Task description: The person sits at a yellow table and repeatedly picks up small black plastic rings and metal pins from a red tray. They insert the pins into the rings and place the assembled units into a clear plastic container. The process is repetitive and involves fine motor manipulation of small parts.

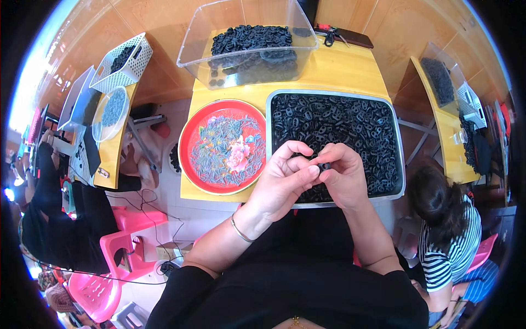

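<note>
In front of me, over the near edge of a metal tray [400, 159], my left hand [282, 181] and my right hand [349, 178] meet at the fingertips. Both pinch a small black plastic piece [324, 166], mostly covered by the fingers. Many black pieces with two holes [339, 118] fill the metal tray. Left of it stands a round red tray [185, 148] with a flower print, strewn with small thin grey pieces [213, 159]. At the back of the table, a clear plastic bin [192, 52] holds a heap of black pieces [252, 41].
The yellow table [350, 71] carries all three containers, with a dark flat case [353, 38] at its back right. Side tables hold more bins, including a white perforated basket [134, 63]. Pink chairs [93, 293] stand left. A person in stripes [452, 241] sits right.
</note>
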`<state>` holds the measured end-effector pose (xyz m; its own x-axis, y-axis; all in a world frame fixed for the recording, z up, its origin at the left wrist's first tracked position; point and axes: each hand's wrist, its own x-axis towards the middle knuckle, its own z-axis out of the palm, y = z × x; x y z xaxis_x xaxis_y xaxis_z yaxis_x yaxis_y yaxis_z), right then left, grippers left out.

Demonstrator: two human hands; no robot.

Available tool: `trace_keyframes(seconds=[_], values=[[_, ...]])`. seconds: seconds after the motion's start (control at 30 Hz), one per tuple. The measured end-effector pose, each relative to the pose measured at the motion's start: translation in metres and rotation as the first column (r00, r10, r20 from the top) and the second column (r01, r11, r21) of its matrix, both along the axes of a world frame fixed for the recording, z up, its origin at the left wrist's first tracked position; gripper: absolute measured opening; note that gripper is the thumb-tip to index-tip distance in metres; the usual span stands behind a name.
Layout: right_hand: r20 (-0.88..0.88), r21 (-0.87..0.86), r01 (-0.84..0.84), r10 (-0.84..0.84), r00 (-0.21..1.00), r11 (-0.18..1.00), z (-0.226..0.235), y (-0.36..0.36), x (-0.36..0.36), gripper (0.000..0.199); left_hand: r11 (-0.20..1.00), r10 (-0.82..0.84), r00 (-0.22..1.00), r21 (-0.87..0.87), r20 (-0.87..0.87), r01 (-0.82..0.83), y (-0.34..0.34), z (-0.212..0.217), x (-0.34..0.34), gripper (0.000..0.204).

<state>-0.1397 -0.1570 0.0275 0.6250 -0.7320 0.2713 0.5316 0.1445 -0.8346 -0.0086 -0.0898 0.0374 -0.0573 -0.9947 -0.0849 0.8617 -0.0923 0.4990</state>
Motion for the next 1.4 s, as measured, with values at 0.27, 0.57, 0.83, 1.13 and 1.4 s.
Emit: trace_keyframes(seconds=[0.27, 0.57, 0.83, 1.13, 1.4], values=[[0.058, 0.051, -0.106, 0.103, 0.993, 0.993, 0.0, -0.003, 0.003, 0.035, 0.998, 0.065, 0.997, -0.025, 0.033, -0.065, -0.002, -0.003, 0.002, 0.022], [0.017, 0.162, -0.125, 0.124, 0.992, 0.979, -0.006, -0.004, 0.0, 0.036, 0.988, 0.151, 0.982, -0.054, 0.112, -0.146, -0.004, -0.006, 0.002, 0.017], [-0.119, 0.06, -0.043, 0.05, 0.992, 0.997, -0.001, -0.008, -0.001, 0.03, 0.978, 0.208, 0.961, -0.061, 0.18, -0.2, -0.006, -0.004, 0.003, 0.015], [-0.189, -0.097, 0.055, -0.073, 0.979, 0.994, 0.001, -0.009, 0.0, 0.031, 0.974, 0.222, 0.948, -0.097, 0.227, -0.205, -0.009, -0.007, 0.011, 0.015], [-0.255, -0.272, 0.126, -0.198, 0.947, 0.954, 0.002, -0.01, -0.005, 0.027, 0.983, 0.181, 0.952, -0.086, 0.247, -0.165, -0.009, -0.008, 0.014, 0.013]])
